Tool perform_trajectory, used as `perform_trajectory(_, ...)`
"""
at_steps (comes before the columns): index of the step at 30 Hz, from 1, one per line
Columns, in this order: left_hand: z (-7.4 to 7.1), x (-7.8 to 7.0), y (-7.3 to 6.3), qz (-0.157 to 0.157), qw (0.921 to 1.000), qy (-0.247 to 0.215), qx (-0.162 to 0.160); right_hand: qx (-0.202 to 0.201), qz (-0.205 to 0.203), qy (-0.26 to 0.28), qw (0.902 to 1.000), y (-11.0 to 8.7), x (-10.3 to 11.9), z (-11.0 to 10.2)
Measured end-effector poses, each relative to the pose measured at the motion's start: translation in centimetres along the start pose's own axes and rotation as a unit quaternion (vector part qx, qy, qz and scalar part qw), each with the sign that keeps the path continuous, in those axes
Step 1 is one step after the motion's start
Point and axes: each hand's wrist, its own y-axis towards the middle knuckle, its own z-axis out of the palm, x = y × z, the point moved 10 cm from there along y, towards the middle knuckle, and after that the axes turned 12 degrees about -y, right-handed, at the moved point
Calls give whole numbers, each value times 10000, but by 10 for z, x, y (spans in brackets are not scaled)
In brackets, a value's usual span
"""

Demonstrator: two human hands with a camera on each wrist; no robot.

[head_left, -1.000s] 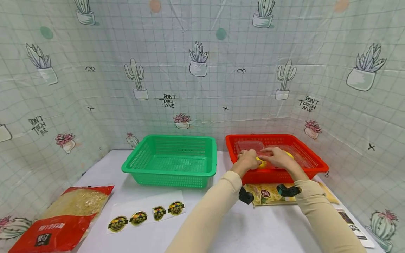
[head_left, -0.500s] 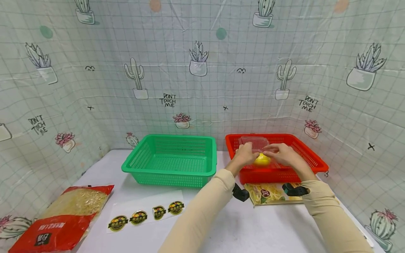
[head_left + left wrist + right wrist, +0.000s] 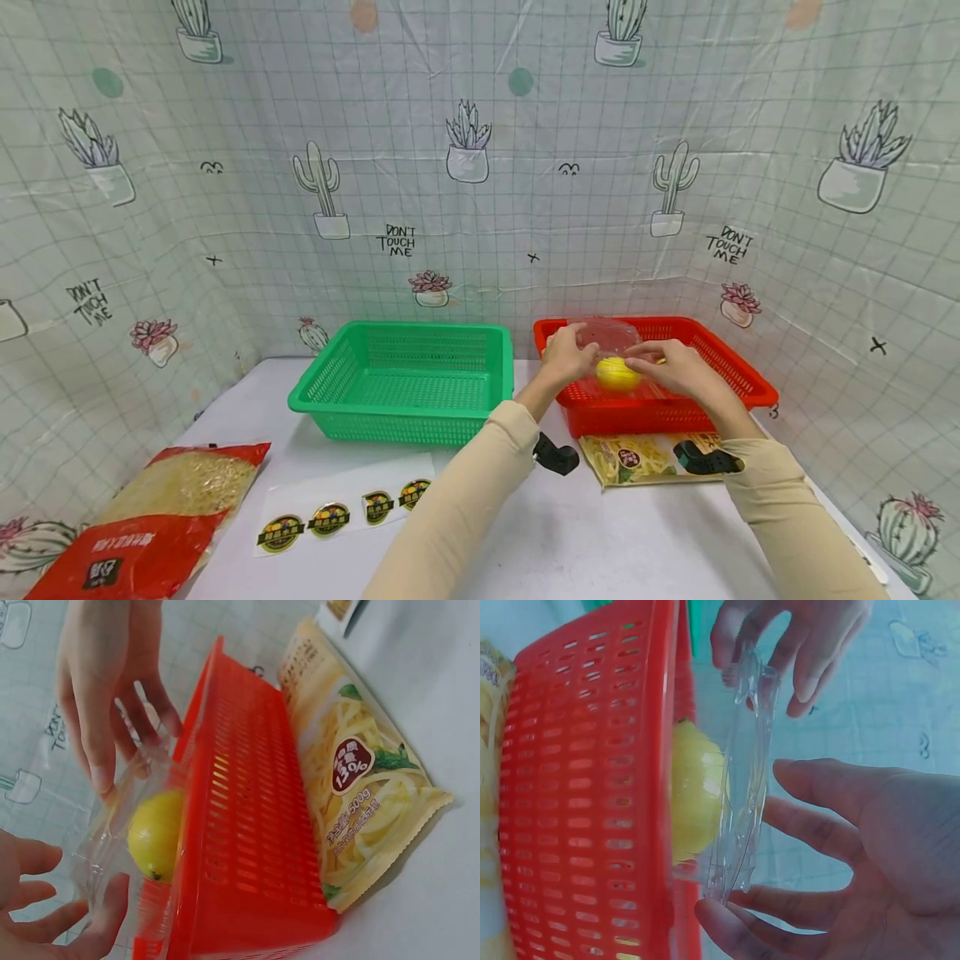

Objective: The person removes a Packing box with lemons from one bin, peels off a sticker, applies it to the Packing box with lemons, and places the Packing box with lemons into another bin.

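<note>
A yellow lemon (image 3: 618, 375) sits in a clear plastic box (image 3: 613, 335) at the front left of the red basket (image 3: 660, 415). The box's thin lid shows above and behind the lemon. My left hand (image 3: 567, 357) holds the box's left end between thumb and fingers. On the opposite end, my right hand (image 3: 678, 367) grips the edge, its fingers (image 3: 780, 907) at the plastic and its thumb lifted a little. In the left wrist view the lemon (image 3: 156, 834) lies between both hands, near the basket rim. The box's underside is hidden by the basket wall.
A green basket (image 3: 401, 429) stands to the left. Before the red basket lies a yellow food packet (image 3: 648, 460). A sheet of round fruit stickers (image 3: 330, 518) lies front left, beside a red bag (image 3: 142, 533). A printed cloth (image 3: 480, 208) encloses the table behind.
Both hands have come apart a little and my left hand has moved slightly left and up. The lemon, partly covered at first, now shows plainly between them with the clear box.
</note>
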Motion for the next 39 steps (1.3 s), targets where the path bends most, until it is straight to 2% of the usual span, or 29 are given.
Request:
perform_trajectory(6,-8,4,0,-71,9981,-541,-276,-118,97,-124,9998,-8,9,-8)
perform_trajectory(11,-13,9,-3,-143,9922,-1153,-442,-239,108,-364,9990,-16,20,-13)
perform_trajectory(16,-18,13,-5,-265,9835,-1771,-275,-450,-2,-412,9981,-26,32,-22)
perform_trajectory(22,-29,17,-8,-439,9635,-2637,126,-641,-106,-285,9975,-35,43,-30)
perform_trajectory(24,-35,17,-11,-440,9593,-2779,220,-711,-150,-242,9971,-36,47,-32)
perform_trajectory(31,-58,18,-21,-337,9555,-2914,319,-1057,-139,-159,9942,-41,54,-37)
perform_trajectory(36,-73,23,-32,-350,9514,-3001,590,-1064,-93,-34,9943,-40,54,-37)
perform_trajectory(39,-82,27,-38,-299,9533,-2906,772,-1035,-77,-33,9946,-39,54,-35)
